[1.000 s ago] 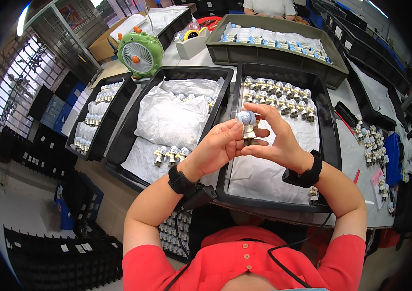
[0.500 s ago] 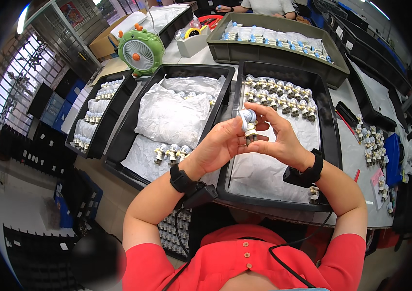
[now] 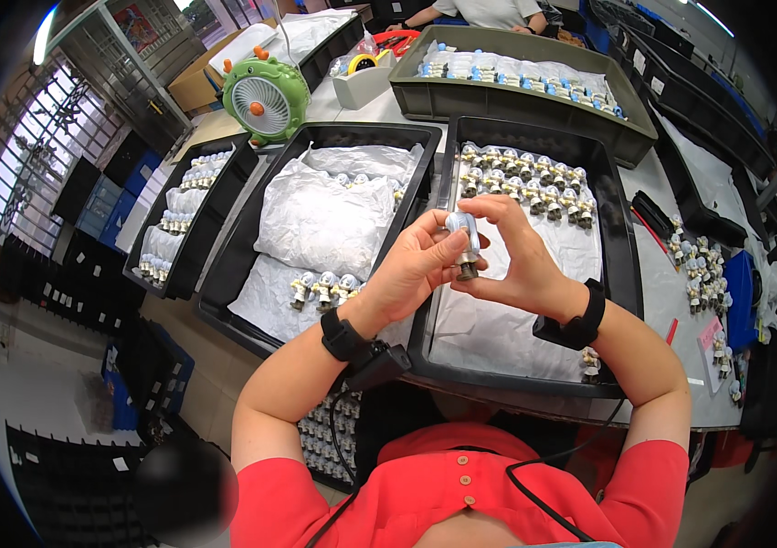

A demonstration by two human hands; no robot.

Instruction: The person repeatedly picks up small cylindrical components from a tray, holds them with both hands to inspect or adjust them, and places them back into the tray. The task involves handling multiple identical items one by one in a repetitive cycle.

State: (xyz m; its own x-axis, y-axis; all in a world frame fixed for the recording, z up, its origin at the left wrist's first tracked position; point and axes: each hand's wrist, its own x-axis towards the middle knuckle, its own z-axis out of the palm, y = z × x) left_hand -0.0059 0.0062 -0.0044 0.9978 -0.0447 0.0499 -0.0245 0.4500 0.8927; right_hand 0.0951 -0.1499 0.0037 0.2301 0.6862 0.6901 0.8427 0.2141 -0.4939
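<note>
A small figurine [image 3: 468, 258] with a pale blue-and-white head and dark base is held upright over the right-hand black tray [image 3: 626, 301]. My left hand [image 3: 414, 260] pinches it, thumb across its front. Around its other side curves my right hand [image 3: 534, 265], index finger at the head and thumb by the base; its other fingers are partly hidden behind. Beyond my hands, rows of similar figurines [image 3: 534, 187] lie on white paper in that tray. One more figurine [image 3: 590, 365] lies in its near right corner.
Left of it stands another black tray [image 3: 224, 292] with figurines and white paper [image 3: 324, 215]. A green fan [image 3: 265, 96], a tape dispenser [image 3: 363, 87] and an olive crate [image 3: 516, 102] stand behind. Loose figurines [image 3: 703, 274] lie right, beside a blue bin [image 3: 743, 297]. A co-worker [image 3: 498, 11] sits opposite.
The figurine has turned in my fingers, and my left thumb now lies across it. My right fingers have shifted around it. The co-worker's arm has moved.
</note>
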